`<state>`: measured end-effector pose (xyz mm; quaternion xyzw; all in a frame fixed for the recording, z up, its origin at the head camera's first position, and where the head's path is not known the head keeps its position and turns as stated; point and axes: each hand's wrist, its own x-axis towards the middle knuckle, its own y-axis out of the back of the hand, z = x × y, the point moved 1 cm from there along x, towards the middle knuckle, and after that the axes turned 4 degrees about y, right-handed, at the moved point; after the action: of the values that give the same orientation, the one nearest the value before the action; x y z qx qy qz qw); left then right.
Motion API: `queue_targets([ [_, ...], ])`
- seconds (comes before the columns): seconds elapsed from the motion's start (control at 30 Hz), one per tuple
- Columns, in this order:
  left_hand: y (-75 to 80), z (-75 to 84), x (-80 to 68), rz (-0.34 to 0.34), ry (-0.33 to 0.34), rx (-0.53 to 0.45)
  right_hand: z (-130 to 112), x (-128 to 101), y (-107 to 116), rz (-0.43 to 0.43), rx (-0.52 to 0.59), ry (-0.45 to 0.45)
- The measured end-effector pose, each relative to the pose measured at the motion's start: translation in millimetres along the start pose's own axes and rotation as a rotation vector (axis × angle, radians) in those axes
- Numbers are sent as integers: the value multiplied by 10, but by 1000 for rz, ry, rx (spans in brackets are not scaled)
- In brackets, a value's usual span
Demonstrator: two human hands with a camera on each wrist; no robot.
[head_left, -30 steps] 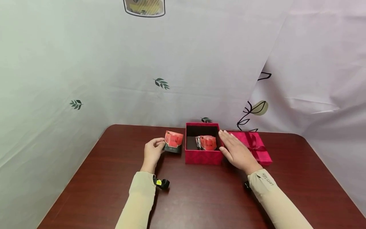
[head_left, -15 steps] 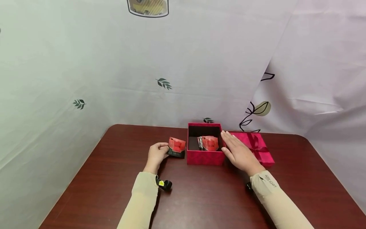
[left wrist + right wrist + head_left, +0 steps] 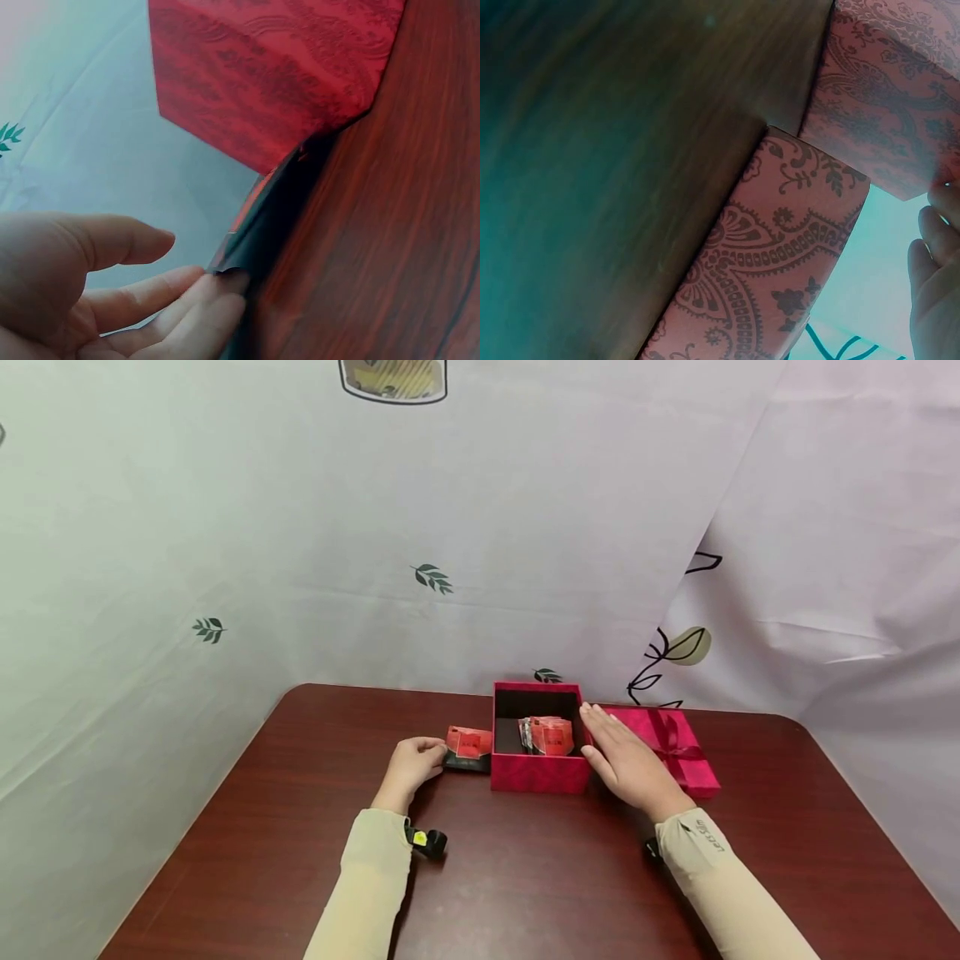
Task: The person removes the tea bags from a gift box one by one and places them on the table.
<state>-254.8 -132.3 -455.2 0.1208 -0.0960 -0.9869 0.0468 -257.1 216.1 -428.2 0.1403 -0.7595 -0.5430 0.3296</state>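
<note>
The red-and-black packet (image 3: pixel 468 748) (flat on the desk (image 3: pixel 300 827), touching the open red box (image 3: pixel 537 772)) is pinched by the left hand (image 3: pixel 411 767) and should be released gently, while the flat, empty right hand (image 3: pixel 624 763) steadies the box.

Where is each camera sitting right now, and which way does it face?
Head: above, looking forward and down at the table; both sleeves, left hand, right hand show.
Left wrist: low by the table, facing the red box and packet; fingers show.
Right wrist: low, facing the box wall and lid; fingertips show.
Shared: the red box.
</note>
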Motion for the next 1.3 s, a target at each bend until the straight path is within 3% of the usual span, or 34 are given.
queue_targets([
  [0.23,31,78,-17,32,-36,106,18,-26,2,3,6,-6],
  [0.43,-14,166,-62,35,-86,134,29,-40,-1,-3,15,-18],
  [0.67,-64,314,-178,46,-194,97,17,-15,-29,-7,9,-13],
  [0.97,-226,571,-390,35,-354,139,4,4,6,-24,-3,0],
  [1.17,-305,719,-434,20,-396,160,13,10,24,-31,-31,18],
  [1.3,-367,797,-442,8,-424,250,20,10,20,-24,-40,30],
])
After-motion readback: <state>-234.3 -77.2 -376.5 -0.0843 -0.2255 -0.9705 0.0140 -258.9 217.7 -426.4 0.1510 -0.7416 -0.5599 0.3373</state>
